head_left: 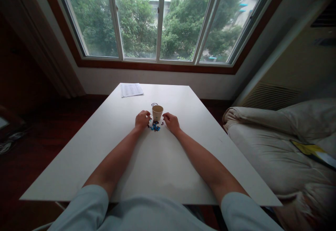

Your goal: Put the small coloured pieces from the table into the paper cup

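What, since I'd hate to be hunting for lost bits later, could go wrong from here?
The cup stands upright between the left hand and right hand, so a sideways nudge from either might tip it. The small pieces lie scattered on the bare table, mostly on the near side of the cup; a brush of a hand could spread them further. The papers sit by the far edge and might slip off if bumped.

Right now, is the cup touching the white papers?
Apart: the head view plainly shows some table between the cup and the papers.
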Tool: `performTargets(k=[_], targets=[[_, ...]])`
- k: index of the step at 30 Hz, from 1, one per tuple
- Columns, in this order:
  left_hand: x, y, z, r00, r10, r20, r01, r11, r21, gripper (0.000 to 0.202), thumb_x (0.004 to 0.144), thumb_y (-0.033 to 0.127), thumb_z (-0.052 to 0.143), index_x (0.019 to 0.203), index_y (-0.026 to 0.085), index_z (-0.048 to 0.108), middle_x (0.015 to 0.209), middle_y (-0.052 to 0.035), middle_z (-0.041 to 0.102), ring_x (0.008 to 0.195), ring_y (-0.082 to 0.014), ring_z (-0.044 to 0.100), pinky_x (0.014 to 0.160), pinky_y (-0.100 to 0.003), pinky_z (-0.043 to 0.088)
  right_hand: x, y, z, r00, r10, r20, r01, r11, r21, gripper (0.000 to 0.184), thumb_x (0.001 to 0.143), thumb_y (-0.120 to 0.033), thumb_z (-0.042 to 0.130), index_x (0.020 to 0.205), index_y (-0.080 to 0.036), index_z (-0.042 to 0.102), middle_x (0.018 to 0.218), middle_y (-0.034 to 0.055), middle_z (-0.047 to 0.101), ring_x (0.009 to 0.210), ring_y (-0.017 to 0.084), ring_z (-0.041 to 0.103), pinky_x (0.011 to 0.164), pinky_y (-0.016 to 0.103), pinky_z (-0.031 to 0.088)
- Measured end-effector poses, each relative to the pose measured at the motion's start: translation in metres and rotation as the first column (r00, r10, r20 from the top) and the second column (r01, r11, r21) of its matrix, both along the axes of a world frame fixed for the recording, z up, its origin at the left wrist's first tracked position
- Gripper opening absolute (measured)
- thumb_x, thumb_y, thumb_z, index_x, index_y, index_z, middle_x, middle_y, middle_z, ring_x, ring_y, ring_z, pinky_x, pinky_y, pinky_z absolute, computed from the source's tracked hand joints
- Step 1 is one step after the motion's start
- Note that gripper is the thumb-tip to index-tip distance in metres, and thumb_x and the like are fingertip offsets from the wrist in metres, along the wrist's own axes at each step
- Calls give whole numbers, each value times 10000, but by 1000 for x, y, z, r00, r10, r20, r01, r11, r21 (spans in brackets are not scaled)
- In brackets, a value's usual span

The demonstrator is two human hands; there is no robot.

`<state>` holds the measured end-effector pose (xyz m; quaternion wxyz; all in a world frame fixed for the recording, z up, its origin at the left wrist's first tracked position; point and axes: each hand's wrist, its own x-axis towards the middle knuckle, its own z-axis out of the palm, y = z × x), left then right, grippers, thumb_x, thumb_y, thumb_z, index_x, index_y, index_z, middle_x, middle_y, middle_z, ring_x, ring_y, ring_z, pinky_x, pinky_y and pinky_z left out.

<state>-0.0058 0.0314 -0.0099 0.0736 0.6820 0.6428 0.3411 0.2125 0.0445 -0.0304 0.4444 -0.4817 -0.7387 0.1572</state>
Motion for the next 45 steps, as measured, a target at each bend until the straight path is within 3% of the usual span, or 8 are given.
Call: performTargets(k=[3, 6, 11, 17, 22, 29, 35, 45], targets=[[-2, 8, -1, 953, 22, 301, -34, 999, 32, 189, 864, 264, 559, 960, 181, 699, 977, -52, 698, 776, -134, 623, 800, -278, 487, 0, -1, 1, 1000, 4, -4, -4, 1000, 2, 246, 890, -275, 495, 972, -215, 719, 793, 26, 718, 716, 174, 636, 739, 286, 502], [1, 17, 5, 786, 19, 617, -56, 998, 40, 272, 870, 328, 544, 1024, 151, 680, 945, -61, 700, 741, -123, 617, 705, -256, 503, 0, 0, 0, 1000, 5, -2, -5, 1000, 8, 253, 898, -281, 486, 974, -219, 719, 794, 23, 716, 711, 171, 636, 730, 283, 498], [16, 20, 23, 655, -135, 744, 28, 988, 154, 281, 839, 348, 589, 1013, 143, 669, 945, -69, 691, 740, -119, 604, 669, -243, 505, -1, 1, -4, 1000, 4, 5, -4, 1000, 16, 261, 901, -289, 474, 979, -220, 714, 782, 17, 710, 691, 162, 620, 710, 272, 486], [28, 19, 24, 714, -138, 687, 67, 989, 129, 266, 863, 364, 571, 995, 156, 671, 967, -65, 693, 755, -127, 604, 662, -239, 502, -1, 1, -4, 1000, 5, 22, -6, 999, 39, 270, 905, -290, 460, 979, -221, 710, 786, 16, 703, 694, 159, 610, 698, 257, 466], [10, 22, 15, 809, -93, 580, 4, 988, 153, 268, 875, 376, 554, 992, 170, 680, 942, -49, 695, 741, -124, 594, 672, -236, 487, -2, -3, 0, 987, 36, 157, -47, 997, 65, 257, 905, -288, 492, 987, -219, 725, 711, 4, 675, 626, 138, 567, 660, 234, 422], [-19, 19, -3, 992, -1, 124, 14, 995, -104, 198, 837, 347, 606, 920, 210, 721, 883, -33, 717, 792, -161, 619, 722, -261, 451, -9, -2, -4, 903, 219, 369, -224, 974, -30, 202, 862, -269, 592, 985, -279, 752, 867, 13, 737, 726, 163, 623, 690, 243, 422], [-13, 15, -11, 990, -69, -124, 41, 975, -218, 193, 816, 393, 646, 906, 240, 722, 893, -46, 708, 824, -190, 625, 710, -279, 439, -6, 1, -6, 902, 184, 391, -190, 982, -26, 177, 863, -270, 589, 936, -272, 750, 772, 2, 710, 673, 155, 596, 648, 241, 395], [-9, 13, -14, 974, -117, -195, 86, 983, -164, 178, 835, 343, 609, 949, 250, 709, 968, -39, 684, 835, -175, 604, 706, -272, 428, -7, -2, -3, 873, 243, 424, -247, 968, -47, 221, 856, -241, 586, 995, -287, 752, 907, 8, 737, 777, 173, 630, 709, 251, 426]])
